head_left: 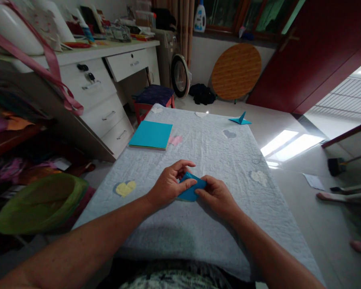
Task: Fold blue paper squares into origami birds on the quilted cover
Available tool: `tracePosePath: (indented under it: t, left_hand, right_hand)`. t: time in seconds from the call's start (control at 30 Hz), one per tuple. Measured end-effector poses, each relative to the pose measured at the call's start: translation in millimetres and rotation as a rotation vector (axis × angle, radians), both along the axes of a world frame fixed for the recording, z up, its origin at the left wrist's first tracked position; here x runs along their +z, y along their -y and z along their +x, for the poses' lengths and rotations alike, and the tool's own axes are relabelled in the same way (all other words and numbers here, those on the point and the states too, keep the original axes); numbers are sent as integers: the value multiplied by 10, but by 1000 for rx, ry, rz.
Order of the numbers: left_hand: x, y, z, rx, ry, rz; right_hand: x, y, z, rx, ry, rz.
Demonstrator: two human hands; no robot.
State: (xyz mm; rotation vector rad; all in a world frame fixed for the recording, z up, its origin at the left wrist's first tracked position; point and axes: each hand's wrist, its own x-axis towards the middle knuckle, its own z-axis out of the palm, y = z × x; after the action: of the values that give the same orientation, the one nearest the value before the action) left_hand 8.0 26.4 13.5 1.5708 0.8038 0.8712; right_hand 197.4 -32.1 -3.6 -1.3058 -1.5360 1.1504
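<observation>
Left hand (168, 184) and right hand (218, 195) both pinch the folded blue paper (190, 188) between thumb and fingers; paper stack (151, 135) at eleven o'clock

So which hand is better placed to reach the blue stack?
Left, probably: the blue stack lies ahead and leftward of the left hand; the right hand would cross over the folded paper both hold.

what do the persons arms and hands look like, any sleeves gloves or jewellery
The left arm and right arm are bare, no sleeves in view. The left hand and right hand wear no gloves, and no watch, bracelet or ring is visible.
</observation>
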Motion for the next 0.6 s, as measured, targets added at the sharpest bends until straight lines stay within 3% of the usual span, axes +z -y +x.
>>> tracePosePath:
  t: [0.17, 0.27, 0.43, 0.6]
  left_hand:
    - [7, -34, -12, -149, 37, -190]
    - [-23, -44, 7, -139, 21, -272]
    - [-60, -52, 71, -20, 234, -439]
    - [-91, -16, 107, -95, 174, -412]
  right_hand:
    - [-18, -15, 11, -131, -121, -24]
    - [-31, -23, 11, -183, -237, -54]
    - [25, -40, 8, -248, -306, -22]
    - [9, -38, 3, -195, -338, -44]
